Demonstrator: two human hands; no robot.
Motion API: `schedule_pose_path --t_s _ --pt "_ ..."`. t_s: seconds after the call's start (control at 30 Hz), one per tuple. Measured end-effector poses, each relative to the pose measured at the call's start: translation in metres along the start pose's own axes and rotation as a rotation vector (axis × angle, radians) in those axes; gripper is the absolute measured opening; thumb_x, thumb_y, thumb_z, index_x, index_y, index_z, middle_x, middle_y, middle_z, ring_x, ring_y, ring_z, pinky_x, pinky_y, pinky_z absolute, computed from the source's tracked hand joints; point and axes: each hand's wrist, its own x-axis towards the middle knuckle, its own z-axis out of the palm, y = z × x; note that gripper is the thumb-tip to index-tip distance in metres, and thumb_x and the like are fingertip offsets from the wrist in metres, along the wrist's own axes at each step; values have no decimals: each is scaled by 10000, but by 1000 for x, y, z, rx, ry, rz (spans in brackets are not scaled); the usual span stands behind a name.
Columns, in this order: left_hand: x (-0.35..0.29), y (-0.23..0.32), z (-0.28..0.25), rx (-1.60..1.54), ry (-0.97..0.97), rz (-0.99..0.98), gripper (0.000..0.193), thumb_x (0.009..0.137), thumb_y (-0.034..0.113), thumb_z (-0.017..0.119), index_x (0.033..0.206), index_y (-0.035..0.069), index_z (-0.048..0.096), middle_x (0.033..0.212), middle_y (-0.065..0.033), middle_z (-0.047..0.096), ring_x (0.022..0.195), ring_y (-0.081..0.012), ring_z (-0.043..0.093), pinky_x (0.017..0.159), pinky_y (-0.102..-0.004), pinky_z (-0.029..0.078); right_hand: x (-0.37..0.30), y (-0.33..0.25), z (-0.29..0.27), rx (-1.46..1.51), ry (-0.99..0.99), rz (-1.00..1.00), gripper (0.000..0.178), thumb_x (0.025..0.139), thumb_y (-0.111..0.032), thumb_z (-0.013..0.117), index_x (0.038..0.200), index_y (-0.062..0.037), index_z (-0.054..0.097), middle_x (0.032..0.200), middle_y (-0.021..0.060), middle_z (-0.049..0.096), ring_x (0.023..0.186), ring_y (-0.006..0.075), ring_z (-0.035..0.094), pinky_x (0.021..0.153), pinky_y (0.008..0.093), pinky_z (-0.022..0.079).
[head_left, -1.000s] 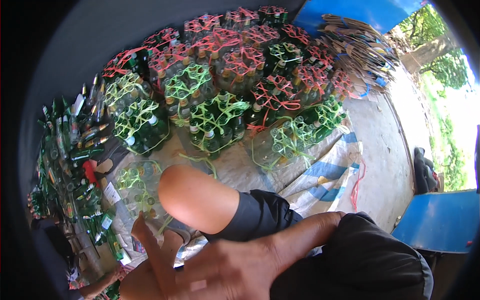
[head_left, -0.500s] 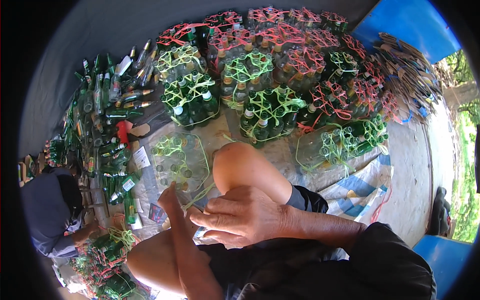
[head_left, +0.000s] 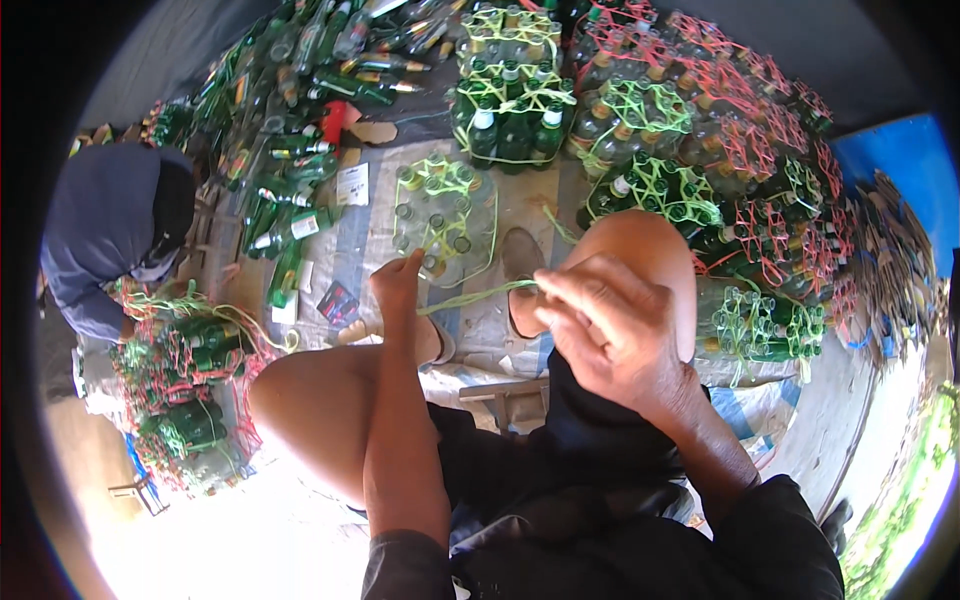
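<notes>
Two bare hands on show: my right hand [head_left: 615,322] has a green strap [head_left: 482,295] pinched at the fingertips, and the strap runs leftward to my left wrist. Over to my left hand [head_left: 396,285], fingers curled right at the near edge of the clear-bottle bundle [head_left: 442,218]; whether they grip anything, I can't tell. That bundle sits ahead of me on the striped sheet [head_left: 376,235], criss-crossed with green strapping. Farther out, loose bottles [head_left: 300,146] lie heaped to the left, strapped crates' worth of green bottles [head_left: 514,137] stand ahead, and a person [head_left: 105,235] bends at far left.
</notes>
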Motion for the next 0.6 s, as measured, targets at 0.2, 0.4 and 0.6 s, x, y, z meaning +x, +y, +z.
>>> schedule_pose_path --t_s 0.2,0.4,0.6 --pt "4 -7 -8 -109 -41 -27 289 827 238 781 843 -47 733 654 25 582 574 -67 458 520 -269 367 3 9 30 -74 -199 132 281 835 -91 692 1101 -31 620 905 98 590 720 270 617 616 394 492" --pt "1 -2 -1 -146 2 66 274 821 173 749 982 -46 710 660 4 602 555 -73 476 507 -267 367 -9 78 120 -164 -262 263 406 799 -144 707 1172 -47 583 954 170 606 833 368 645 702 438 530" --pt "-7 15 -3 -32 51 148 403 803 95 683 1176 -48 630 581 -25 548 509 -72 441 459 -292 335 -11 121 172 -231 -199 309 454 803 -127 676 1236 -69 550 1027 212 644 893 407 635 728 473 514"
